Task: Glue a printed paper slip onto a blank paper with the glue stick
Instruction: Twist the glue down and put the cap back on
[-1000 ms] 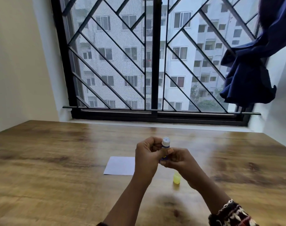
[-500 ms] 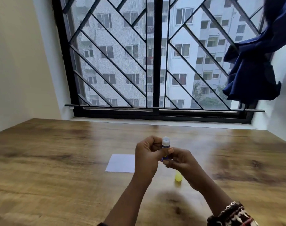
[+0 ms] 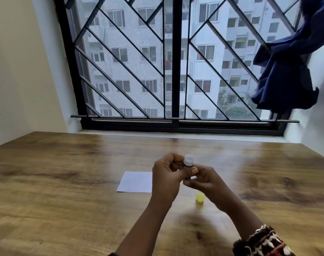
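Note:
An uncapped glue stick (image 3: 188, 161) with a white tip and blue body stands upright between both hands, above the table. My left hand (image 3: 166, 179) grips its upper body with curled fingers and thumb. My right hand (image 3: 203, 180) holds its lower end. A white sheet of paper (image 3: 135, 182) lies flat on the wooden table (image 3: 65, 172), its right part hidden behind my left hand. The glue stick's yellow cap (image 3: 200, 196) sits on the table just below my right hand. No printed slip is visible.
A black barred window (image 3: 174, 71) runs along the table's far edge. A dark blue cloth (image 3: 287, 71) hangs at the upper right. Walls close in at the left and right.
Both hands stay on the glue stick in nearly the same pose. The view has shifted slightly; the paper and yellow cap have not moved.

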{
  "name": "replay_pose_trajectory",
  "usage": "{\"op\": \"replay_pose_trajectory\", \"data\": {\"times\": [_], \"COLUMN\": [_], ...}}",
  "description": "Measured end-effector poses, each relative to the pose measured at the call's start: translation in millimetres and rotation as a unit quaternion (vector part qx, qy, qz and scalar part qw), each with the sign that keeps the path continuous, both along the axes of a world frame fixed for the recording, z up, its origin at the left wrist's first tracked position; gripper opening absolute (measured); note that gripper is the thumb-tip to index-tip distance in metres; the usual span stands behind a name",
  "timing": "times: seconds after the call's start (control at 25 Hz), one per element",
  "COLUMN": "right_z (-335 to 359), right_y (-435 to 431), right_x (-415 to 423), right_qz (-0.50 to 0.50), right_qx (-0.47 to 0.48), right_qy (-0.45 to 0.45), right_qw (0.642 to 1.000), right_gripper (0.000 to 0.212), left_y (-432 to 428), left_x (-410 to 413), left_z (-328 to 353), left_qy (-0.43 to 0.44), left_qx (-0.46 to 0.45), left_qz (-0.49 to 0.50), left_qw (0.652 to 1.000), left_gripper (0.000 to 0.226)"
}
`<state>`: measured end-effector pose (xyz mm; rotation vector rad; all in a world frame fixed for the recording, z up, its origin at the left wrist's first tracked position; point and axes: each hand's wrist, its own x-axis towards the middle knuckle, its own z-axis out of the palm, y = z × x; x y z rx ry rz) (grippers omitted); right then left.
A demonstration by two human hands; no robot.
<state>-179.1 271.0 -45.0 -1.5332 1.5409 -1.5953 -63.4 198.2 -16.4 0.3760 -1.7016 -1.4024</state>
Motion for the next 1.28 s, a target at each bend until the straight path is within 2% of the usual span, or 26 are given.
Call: {"op": "replay_pose_trajectory", "data": {"times": [0.12,0.24,0.36,0.44,0.56,0.72,0.88,0.96,1.16,1.28], "right_z": [1.0,-1.9,-7.3,-5.2,0.7,3.3,-3.7,-5.6,8.8,20.9], "right_y": [-1.1,-3.4,-5.0,-2.6,0.9,-0.4,-5.5,-5.5,9.0,25.5], "right_x": [0.0,-0.2,-1.6,0.6,5.6,7.1,2.5,3.2,-0.7,-18.7], "right_qz": [-0.037,-0.092,-0.125,-0.111,-0.038,-0.057,-0.122,-0.166,-0.099,-0.115], "right_qx": [-0.020,0.002,0.017,0.024,0.017,0.009,0.019,0.030,0.114,0.199], "right_qy": [0.029,0.084,0.091,0.089,0.058,0.098,0.139,0.158,0.207,0.214], "right_qw": [0.999,0.992,0.988,0.990,0.997,0.994,0.983,0.973,0.967,0.949], "right_gripper": [0.039,0.052,0.057,0.052,0.032,0.023,0.049,0.052,0.040,0.033], "left_y": [1.2,6.7,10.6,10.3,7.4,8.5,10.4,11.9,5.5,-4.5], "left_x": [0.3,0.2,-1.1,-1.0,0.4,2.2,0.2,-0.6,2.4,6.5], "left_z": [-1.4,-4.4,-6.4,-5.6,-3.4,-5.7,-10.3,-10.6,-5.7,-5.3], "left_qy": [-0.003,-0.005,-0.005,-0.003,-0.005,-0.003,0.004,0.002,0.011,0.008], "left_qx": [-0.003,0.003,0.004,0.003,-0.003,0.008,0.027,0.032,0.021,0.031], "left_qz": [0.010,0.017,0.021,0.024,0.027,0.024,0.025,0.026,0.043,0.045], "left_qw": [1.000,1.000,1.000,1.000,1.000,1.000,0.999,0.999,0.999,0.998], "left_gripper": [0.019,0.020,0.018,0.019,0.023,0.021,0.023,0.025,0.026,0.025]}}
